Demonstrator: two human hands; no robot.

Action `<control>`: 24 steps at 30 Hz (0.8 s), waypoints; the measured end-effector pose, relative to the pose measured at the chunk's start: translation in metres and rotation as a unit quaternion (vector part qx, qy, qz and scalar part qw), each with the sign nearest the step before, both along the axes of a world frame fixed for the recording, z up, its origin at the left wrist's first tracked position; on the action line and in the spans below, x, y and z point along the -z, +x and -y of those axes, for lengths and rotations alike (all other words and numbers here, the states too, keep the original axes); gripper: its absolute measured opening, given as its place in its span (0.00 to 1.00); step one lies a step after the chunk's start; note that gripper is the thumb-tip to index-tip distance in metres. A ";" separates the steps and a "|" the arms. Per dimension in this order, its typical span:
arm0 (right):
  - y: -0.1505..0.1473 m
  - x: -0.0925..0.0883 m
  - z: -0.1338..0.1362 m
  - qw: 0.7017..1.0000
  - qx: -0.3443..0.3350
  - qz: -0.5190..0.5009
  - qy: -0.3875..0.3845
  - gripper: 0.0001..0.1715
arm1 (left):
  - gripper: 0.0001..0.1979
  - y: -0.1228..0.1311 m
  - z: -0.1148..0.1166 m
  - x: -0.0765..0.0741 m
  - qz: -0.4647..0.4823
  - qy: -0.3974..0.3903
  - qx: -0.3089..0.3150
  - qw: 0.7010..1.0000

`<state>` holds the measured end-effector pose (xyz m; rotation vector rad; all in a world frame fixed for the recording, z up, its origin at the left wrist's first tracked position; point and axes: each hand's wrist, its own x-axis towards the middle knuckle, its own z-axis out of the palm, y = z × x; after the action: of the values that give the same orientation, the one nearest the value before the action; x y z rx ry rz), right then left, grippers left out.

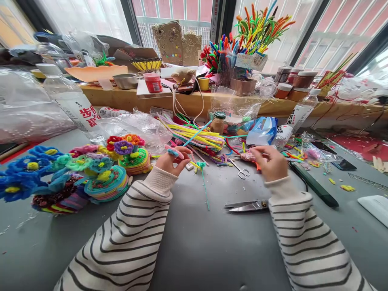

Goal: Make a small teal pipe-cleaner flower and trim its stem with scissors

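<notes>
My left hand (172, 162) is closed, thumb against fingers, on a light blue pipe cleaner (197, 133) that slants up to the right. Just right of it, a teal and yellow pipe-cleaner piece (201, 165) with a thin green stem (206, 190) points down over the table. My right hand (271, 162) has its fingers curled together, slightly blurred; whether anything is in them I cannot make out. Small silver scissors (242, 173) lie left of it. Larger scissors (247, 206) lie below, their handle end hidden by my right sleeve.
Pipe-cleaner flowers in pots (106, 182) stand at left. A bundle of pipe cleaners (197, 135) lies behind my hands, beside a green-lidded jar (219, 123). Water bottles (72, 107) stand at the back. A dark green bar-shaped tool (315, 186) and a phone (344, 162) lie at right.
</notes>
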<state>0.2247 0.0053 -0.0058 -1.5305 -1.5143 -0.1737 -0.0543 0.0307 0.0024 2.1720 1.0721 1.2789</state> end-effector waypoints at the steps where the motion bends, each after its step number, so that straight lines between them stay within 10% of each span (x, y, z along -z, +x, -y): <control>1: -0.020 0.000 0.003 0.996 -0.086 0.016 -0.008 0.07 | 0.06 0.000 0.000 0.000 0.000 -0.004 -0.008 1.000; 8: -0.112 0.009 0.009 0.952 -0.283 0.094 -0.066 0.11 | 0.07 0.005 0.006 -0.006 0.001 -0.026 0.009 1.000; 24: -0.116 0.003 0.015 0.939 -0.313 -0.034 -0.135 0.12 | 0.20 0.014 0.012 -0.008 0.210 -0.237 0.058 0.947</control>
<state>0.1088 -0.0100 -0.0083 -1.1615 -1.9478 0.4692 -0.0401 0.0185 0.0100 1.4993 0.9387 1.2045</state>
